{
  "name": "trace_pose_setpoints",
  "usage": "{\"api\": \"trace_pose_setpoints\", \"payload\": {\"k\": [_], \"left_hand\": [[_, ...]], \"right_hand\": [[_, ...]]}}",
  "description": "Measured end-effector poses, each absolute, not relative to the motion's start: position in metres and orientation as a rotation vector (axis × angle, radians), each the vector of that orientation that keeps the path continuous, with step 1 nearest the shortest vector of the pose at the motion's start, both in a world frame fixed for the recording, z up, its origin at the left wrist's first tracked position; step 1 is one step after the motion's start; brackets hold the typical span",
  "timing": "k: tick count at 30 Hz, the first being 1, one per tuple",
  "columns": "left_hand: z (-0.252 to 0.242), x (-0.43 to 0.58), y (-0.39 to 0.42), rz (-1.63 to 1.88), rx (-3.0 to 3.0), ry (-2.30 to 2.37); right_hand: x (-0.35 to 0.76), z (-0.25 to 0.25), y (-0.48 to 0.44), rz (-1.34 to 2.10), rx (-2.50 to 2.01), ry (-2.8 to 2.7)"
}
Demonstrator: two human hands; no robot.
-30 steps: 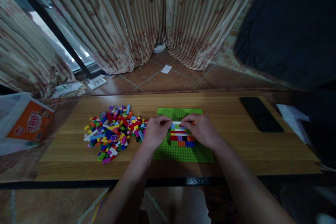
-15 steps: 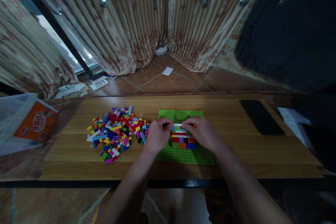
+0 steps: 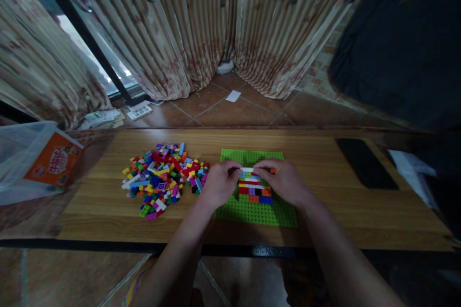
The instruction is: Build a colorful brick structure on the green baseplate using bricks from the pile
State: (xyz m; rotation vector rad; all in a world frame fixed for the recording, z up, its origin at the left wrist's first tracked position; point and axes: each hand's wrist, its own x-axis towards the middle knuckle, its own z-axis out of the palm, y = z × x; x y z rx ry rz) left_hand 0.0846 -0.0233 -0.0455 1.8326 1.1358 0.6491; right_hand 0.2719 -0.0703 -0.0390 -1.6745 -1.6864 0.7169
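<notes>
A green baseplate (image 3: 252, 213) lies on the wooden table (image 3: 324, 211) and carries a low build of coloured brick rows (image 3: 255, 193). My left hand (image 3: 219, 184) and my right hand (image 3: 284, 181) rest over the top of that build. Both pinch the ends of a long white brick (image 3: 247, 170) along its top row, with an orange brick (image 3: 272, 171) at the right fingertips. A pile of loose coloured bricks (image 3: 162, 178) lies just left of my left hand.
A black phone (image 3: 365, 163) lies flat at the table's right end, with white paper (image 3: 410, 170) beyond it. A clear bag holding an orange box (image 3: 54, 160) sits at the left end. Striped curtains (image 3: 201, 29) hang behind over a tiled floor.
Both hands keep their pinch on the white brick over the build. The view has shifted slightly; the hands have barely moved.
</notes>
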Motion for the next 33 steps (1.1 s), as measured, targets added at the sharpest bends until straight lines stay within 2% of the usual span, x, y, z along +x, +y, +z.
{"api": "trace_pose_setpoints", "payload": {"k": [25, 33], "left_hand": [[-0.0455, 0.0869, -0.021, 0.707, 1.815, 1.205], [-0.0475, 0.0801, -0.0157, 0.681, 1.443, 1.131]], "right_hand": [[0.2671, -0.0331, -0.068, 0.632, -1.721, -1.782], [0.2656, -0.0332, -0.0689, 0.606, -1.745, -1.806]]}}
